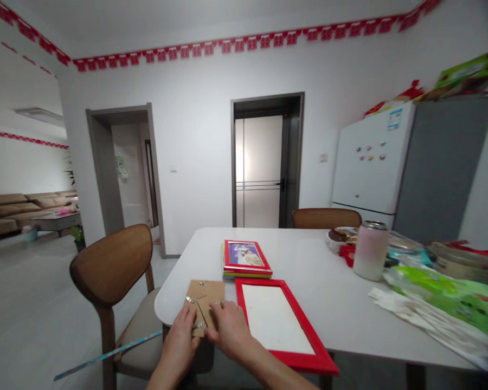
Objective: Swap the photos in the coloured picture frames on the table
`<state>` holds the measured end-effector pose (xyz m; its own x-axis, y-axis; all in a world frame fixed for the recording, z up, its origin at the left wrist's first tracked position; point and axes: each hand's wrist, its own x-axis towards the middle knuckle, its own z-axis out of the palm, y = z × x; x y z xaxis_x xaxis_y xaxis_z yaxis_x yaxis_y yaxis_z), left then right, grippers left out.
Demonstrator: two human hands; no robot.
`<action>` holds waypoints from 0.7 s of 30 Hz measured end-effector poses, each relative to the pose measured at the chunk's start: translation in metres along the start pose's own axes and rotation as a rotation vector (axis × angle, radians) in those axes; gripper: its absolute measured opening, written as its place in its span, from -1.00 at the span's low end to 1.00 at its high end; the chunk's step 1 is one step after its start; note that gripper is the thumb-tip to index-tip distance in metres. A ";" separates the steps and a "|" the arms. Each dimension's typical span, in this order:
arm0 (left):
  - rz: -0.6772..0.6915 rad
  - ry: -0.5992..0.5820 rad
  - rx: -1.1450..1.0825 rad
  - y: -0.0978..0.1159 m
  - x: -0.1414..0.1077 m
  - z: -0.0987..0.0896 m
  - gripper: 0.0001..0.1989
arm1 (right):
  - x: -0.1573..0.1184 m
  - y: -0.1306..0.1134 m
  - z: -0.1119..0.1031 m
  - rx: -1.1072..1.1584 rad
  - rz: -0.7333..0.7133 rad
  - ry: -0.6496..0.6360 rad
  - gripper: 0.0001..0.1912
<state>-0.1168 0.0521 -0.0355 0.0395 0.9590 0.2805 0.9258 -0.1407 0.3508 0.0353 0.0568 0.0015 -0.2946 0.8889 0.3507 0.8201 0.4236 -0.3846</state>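
A brown fiberboard backing board (209, 288) with small metal clips and a slot across its middle lies at the table's near left corner. My left hand (180, 331) grips its left side, fingers on top beside a clip and the thumb near the lower edge. From the right, my right hand (230, 326) holds the board with bent fingers close to another clip; those fingertips are partly hidden. Just right of that hand lies a large red picture frame (287, 292) around a white sheet (277, 319). Behind it, a smaller red-framed photo (246, 254) rests on a stack of frames.
A pink-and-white bottle (371, 252), a green packet (443, 298) and white cloth gloves (415, 319) crowd the table's right side. Wooden chairs stand at the left (117, 260) and far side (327, 218). A patterned strip (109, 355) crosses the left chair.
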 end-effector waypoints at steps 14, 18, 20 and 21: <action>0.248 -0.098 -0.389 0.130 -0.011 -0.011 -0.49 | -0.061 0.096 -0.094 0.089 0.116 0.051 -0.56; 0.228 -0.207 -0.363 0.149 -0.010 -0.003 -0.52 | -0.068 0.122 -0.092 0.041 0.163 0.031 -0.62; 0.244 -0.208 -0.327 0.151 -0.008 -0.001 -0.58 | -0.068 0.128 -0.088 0.021 0.159 0.041 -0.63; 0.259 -0.204 -0.301 0.150 -0.008 -0.001 -0.64 | -0.068 0.129 -0.087 0.005 0.156 0.052 -0.64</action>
<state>0.0216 0.0235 0.0156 0.3573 0.9072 0.2220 0.7263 -0.4194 0.5446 0.2040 0.0360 0.0019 -0.1382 0.9337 0.3304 0.8513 0.2825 -0.4421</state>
